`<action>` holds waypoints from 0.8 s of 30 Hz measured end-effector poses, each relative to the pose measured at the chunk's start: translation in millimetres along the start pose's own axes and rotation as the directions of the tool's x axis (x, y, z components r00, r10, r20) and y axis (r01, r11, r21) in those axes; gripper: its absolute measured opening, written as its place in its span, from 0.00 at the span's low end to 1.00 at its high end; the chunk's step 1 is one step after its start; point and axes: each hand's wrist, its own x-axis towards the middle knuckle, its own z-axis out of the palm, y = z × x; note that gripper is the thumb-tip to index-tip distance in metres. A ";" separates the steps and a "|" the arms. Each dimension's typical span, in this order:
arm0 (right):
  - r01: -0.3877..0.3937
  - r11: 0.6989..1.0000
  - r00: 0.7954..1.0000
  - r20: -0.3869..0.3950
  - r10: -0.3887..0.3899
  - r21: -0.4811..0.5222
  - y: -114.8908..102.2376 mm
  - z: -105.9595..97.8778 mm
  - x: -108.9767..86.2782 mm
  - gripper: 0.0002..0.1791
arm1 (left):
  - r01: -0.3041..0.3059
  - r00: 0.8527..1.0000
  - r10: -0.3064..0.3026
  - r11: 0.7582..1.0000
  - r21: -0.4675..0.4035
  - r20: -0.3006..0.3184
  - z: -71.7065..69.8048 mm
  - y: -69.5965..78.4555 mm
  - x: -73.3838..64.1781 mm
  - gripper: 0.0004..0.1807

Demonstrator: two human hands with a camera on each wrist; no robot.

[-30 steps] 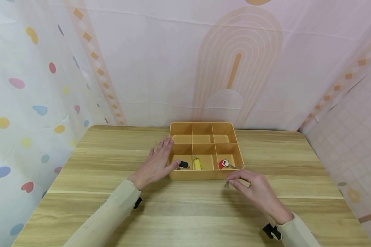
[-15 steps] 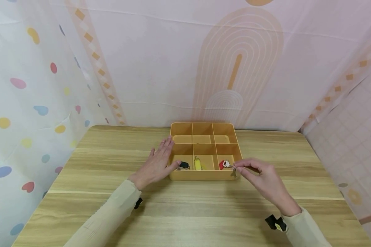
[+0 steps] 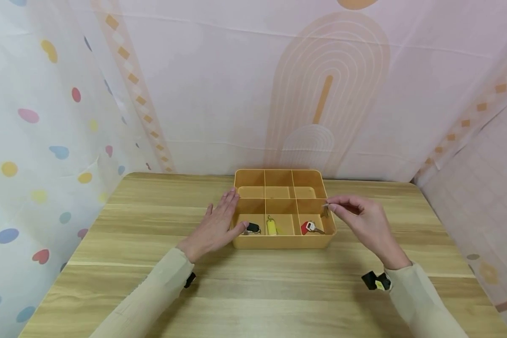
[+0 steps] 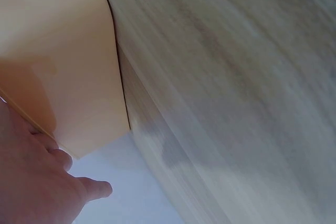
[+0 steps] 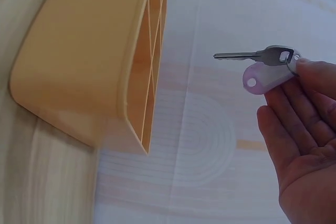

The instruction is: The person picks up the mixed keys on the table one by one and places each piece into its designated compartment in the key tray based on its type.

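My right hand (image 3: 365,230) pinches a silver key (image 5: 270,55) with a pale purple tag (image 5: 255,80) on a ring between thumb and fingers. The key hangs over the right side of a yellow-orange six-compartment box (image 3: 283,242). My left hand (image 3: 213,231) lies along the box's left wall with straight fingers, its fingertips touching the rim. In the front row, a black key fob (image 3: 252,228) lies in the left compartment, partly behind my left thumb. A yellow tag (image 3: 272,227) is in the middle one. A key on a red tag (image 3: 306,228) lies in the right one.
The box stands near the back of a wood-grain table (image 3: 279,291). A patterned cloth (image 3: 211,94) hangs behind the table, and a dotted one (image 3: 38,188) on the left. Black straps (image 3: 376,280) show at the wrists.
My right hand has carried the key and tag up from in front of the box, then back over its right side. The left hand has stayed on the box.
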 end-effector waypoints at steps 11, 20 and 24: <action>-0.040 0.998 0.999 0.004 0.040 -0.058 13.1 -4.0 33.1 0.09 | -0.007 1.000 0.007 1.000 0.002 0.000 -0.1 0.3 -0.4 0.49; -0.066 0.995 0.997 0.043 0.069 -0.075 23.1 -1.0 54.0 0.12 | -0.001 1.000 0.001 1.000 -0.006 -0.012 0.7 0.6 -0.7 0.48; -0.088 0.993 0.994 0.064 0.093 -0.081 30.6 2.4 62.0 0.13 | 0.000 1.000 0.000 1.000 -0.008 -0.006 0.8 0.7 -0.9 0.48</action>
